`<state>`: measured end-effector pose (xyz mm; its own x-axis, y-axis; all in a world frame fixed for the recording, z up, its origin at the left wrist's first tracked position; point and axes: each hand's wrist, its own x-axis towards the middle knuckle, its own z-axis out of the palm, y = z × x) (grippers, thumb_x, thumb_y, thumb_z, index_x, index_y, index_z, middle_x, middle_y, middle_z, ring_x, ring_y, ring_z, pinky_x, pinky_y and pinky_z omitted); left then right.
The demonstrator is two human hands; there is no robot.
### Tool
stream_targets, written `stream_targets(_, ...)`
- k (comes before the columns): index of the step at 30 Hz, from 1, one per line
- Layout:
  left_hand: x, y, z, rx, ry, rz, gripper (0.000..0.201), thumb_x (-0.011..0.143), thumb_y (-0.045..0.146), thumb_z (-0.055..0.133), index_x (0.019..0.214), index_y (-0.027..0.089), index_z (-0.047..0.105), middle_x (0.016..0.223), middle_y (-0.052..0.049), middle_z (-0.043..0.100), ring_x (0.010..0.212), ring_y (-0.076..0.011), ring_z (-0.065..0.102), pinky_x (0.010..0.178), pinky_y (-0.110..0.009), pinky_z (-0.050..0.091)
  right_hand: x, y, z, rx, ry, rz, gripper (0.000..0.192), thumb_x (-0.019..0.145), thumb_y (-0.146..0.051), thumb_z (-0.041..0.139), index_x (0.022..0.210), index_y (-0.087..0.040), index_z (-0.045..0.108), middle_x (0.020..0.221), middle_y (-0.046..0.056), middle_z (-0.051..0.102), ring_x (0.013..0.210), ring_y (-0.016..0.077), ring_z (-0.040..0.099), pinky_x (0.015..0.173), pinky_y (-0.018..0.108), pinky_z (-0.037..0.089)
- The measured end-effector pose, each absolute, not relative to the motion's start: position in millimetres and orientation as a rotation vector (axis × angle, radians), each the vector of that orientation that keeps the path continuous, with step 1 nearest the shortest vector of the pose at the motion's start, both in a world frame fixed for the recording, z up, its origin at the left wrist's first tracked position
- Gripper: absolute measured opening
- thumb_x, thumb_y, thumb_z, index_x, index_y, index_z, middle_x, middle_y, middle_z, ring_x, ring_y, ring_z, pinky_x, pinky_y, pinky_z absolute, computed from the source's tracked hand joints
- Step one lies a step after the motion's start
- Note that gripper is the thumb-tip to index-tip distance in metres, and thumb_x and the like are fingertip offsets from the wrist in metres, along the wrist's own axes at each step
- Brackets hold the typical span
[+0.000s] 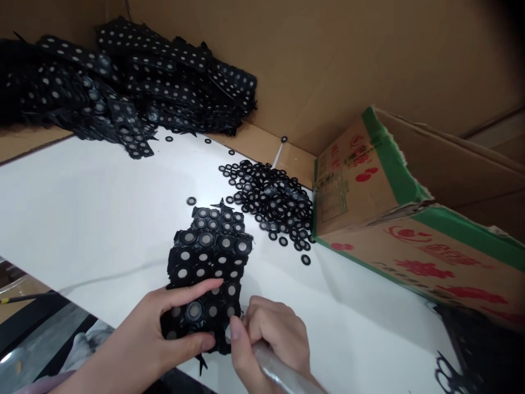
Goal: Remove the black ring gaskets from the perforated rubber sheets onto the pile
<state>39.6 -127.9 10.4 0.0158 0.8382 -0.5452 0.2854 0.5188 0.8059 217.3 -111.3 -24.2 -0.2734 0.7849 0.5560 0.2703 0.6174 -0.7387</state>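
Note:
A black moulded rubber sheet (204,257), covered in rows of round rings with pale centres, lies on the white board nearest me. My left hand (164,323) grips it, index finger across the top and thumb pressing its lower part. My right hand (270,339) is closed around a silvery pen-like tool (279,369) at the sheet's lower right edge. Fingers hide the tool's tip. One loose black ring (191,201) sits just beyond the sheet, and a heap of similar small rings (279,200) lies to the right.
Stacked black dotted sheets (176,82) pile up at the back left. On the right stands an open cardboard box (410,246) with green tape edges. Cardboard walls (328,54) rise behind the white board (82,202). Black scrap with ring-shaped holes (451,375) lies at the lower right.

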Motion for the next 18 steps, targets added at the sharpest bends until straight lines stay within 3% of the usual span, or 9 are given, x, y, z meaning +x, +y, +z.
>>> stream_targets(7,38,-129,7,0.923,1.457,0.549,0.058,0.070,0.025,0.077,0.127,0.032,0.070,0.107,0.005,0.081,0.105,-0.0277,0.073,0.089,-0.028,0.060,218,-110,-27,-0.820,-1.841,0.626,0.033,0.082,-0.003,0.057,0.066,-0.023,0.036,0.052,-0.009,0.038,0.040,0.0060,0.035,0.039,0.021,0.024)
stream_targets(12,39,-134,1,0.956,1.349,0.594,0.050,0.078,0.023,0.074,0.126,0.036,0.070,0.119,0.008,0.078,0.117,-0.0247,0.068,0.099,-0.024,0.053,212,-110,-26,-0.805,-1.917,0.615,0.035,0.080,0.000,0.053,0.067,-0.024,0.031,0.053,-0.008,0.035,0.045,0.0083,0.032,0.042,0.024,0.022)
stream_targets(18,49,-139,5,0.893,1.315,0.725,0.045,0.078,0.021,0.070,0.120,0.035,0.075,0.110,0.007,0.081,0.110,-0.0250,0.072,0.092,-0.022,0.057,207,-106,-24,-0.739,-2.079,0.414,0.035,0.078,0.002,0.050,0.062,-0.025,0.035,0.047,-0.006,0.042,0.044,0.0113,0.032,0.041,0.026,0.024)
